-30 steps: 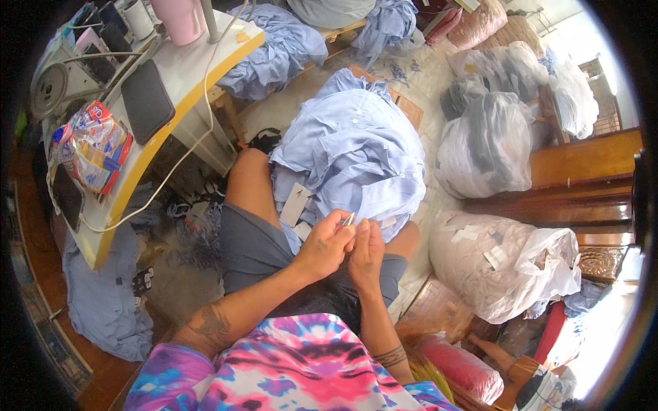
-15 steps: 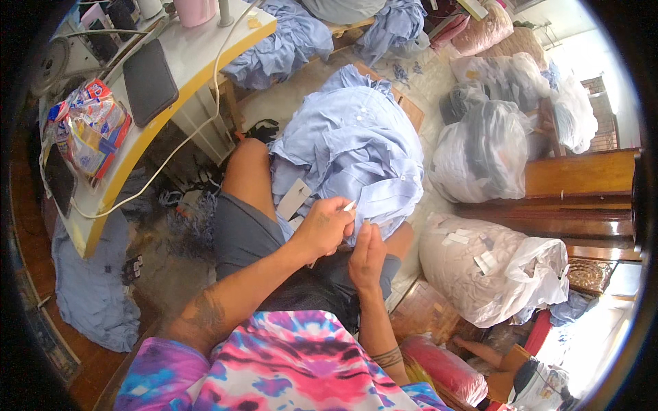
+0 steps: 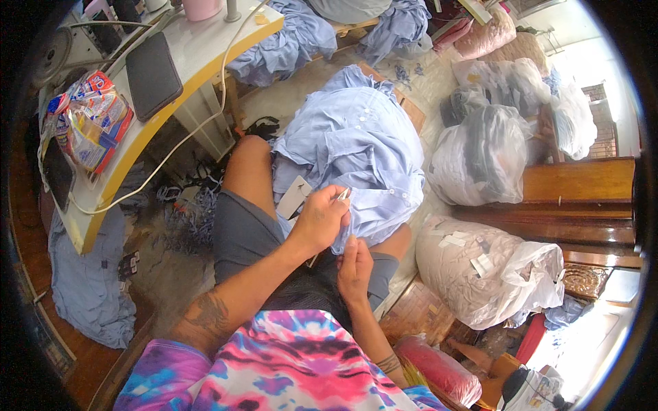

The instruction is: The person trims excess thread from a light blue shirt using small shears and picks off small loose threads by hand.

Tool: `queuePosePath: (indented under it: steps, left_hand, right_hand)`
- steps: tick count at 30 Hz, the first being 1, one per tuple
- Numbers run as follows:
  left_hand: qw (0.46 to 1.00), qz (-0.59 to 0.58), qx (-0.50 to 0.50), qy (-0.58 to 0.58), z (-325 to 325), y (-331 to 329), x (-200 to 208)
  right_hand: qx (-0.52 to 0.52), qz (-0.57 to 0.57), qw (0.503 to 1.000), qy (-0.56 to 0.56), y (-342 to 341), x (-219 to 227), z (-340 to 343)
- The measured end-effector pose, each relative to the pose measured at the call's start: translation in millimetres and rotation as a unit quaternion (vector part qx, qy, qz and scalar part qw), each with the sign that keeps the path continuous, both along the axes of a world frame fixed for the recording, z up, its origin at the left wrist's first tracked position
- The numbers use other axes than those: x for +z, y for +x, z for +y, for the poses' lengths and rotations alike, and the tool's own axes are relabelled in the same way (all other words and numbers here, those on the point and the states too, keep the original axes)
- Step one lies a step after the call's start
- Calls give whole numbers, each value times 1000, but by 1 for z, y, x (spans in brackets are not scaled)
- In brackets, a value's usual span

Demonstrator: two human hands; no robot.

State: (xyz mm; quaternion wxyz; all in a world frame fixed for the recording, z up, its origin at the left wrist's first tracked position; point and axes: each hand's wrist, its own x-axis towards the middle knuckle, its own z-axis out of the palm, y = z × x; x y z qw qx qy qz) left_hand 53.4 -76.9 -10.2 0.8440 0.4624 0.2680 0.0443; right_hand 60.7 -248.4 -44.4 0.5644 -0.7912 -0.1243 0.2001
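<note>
light blue shirt (image 3: pixel 363 147) is bunched over the person's lap and right knee, crumpled, row of white buttons on top, pale card tag (image 3: pixel 293 197) hanging off its left edge. left hand (image 3: pixel 319 220) is fisted on the near hem, thumb and forefinger pinched on a small metal tool (image 3: pixel 343 194) poking out toward the cloth. right hand (image 3: pixel 354 268) sits just below, fingertips clamped on a fold of the same hem. white table with yellow edge (image 3: pixel 205 51) to the left, clear bags of garments (image 3: pixel 490 267) to the right. vs 0.5 s ago: left hand has lifted slightly higher on the hem, right hand stays put under it, shirt is bunched the same way.
</note>
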Motion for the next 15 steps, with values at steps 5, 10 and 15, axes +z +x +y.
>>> queuePosePath:
  steps: [5, 10, 15]
  left_hand:
    - [976, -42, -3, 215, 7, -18, 18]
    - [954, -53, -34, 294, 9, -32, 33]
    - [960, -65, -53, 268, 13, -37, 49]
  right_hand:
    - [45, -210, 964, -157, 29, 69, 15]
    - [82, -245, 966, -11, 73, 102, 48]
    - [186, 66, 975, 101, 100, 63, 36]
